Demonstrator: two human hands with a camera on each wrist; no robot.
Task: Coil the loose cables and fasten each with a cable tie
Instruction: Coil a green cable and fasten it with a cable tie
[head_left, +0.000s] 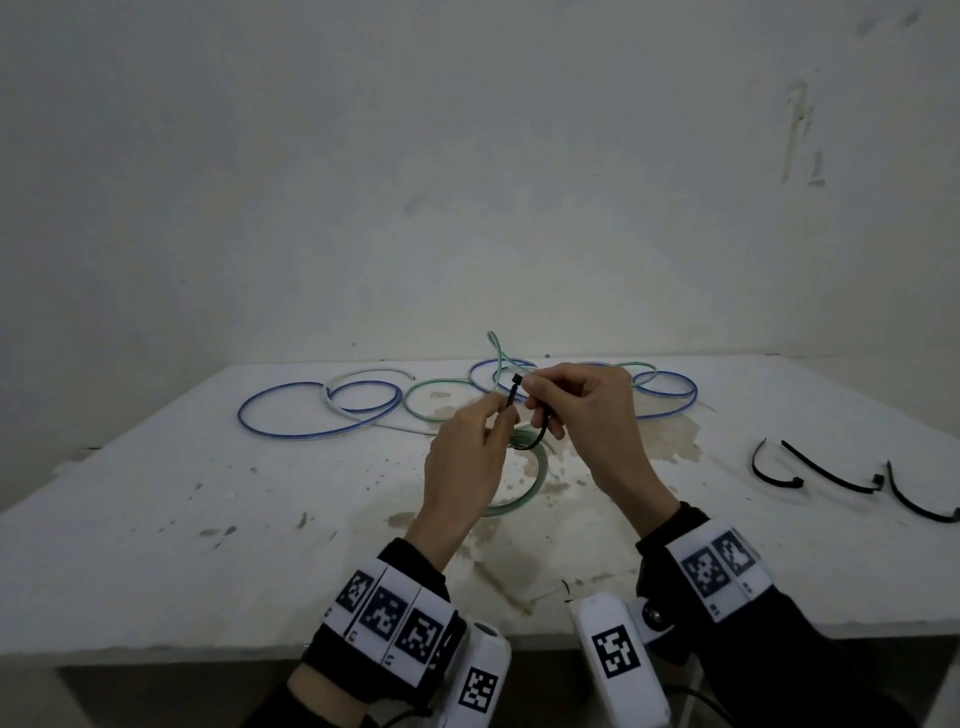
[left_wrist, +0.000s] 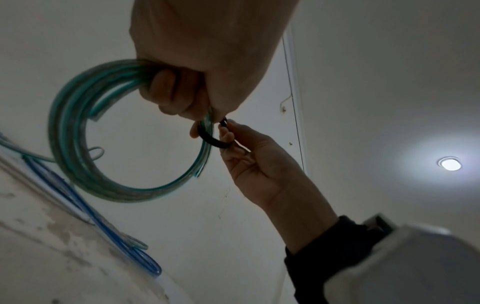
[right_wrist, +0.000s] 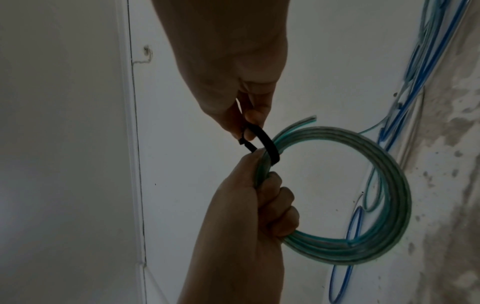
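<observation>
Above the middle of the table I hold a coil of green cable (head_left: 540, 473) (left_wrist: 75, 148) (right_wrist: 389, 185). My left hand (head_left: 506, 413) (left_wrist: 179, 98) (right_wrist: 272, 195) grips the bundled turns in curled fingers. A black cable tie (head_left: 540, 436) (left_wrist: 211, 140) (right_wrist: 267, 145) loops around the bundle just beside that grip. My right hand (head_left: 535, 389) (left_wrist: 226, 129) (right_wrist: 249, 127) pinches the tie near its head. The tie's free end passes up between the left thumb and forefinger. Part of the coil is hidden behind my left hand in the head view.
Loose blue cable lies in loops at the back left (head_left: 317, 415) and back right (head_left: 670, 395), with a loose green loop (head_left: 441, 387) between them. Three spare black ties (head_left: 831, 475) lie at the table's right. The stained white table (head_left: 208, 571) meets a wall behind.
</observation>
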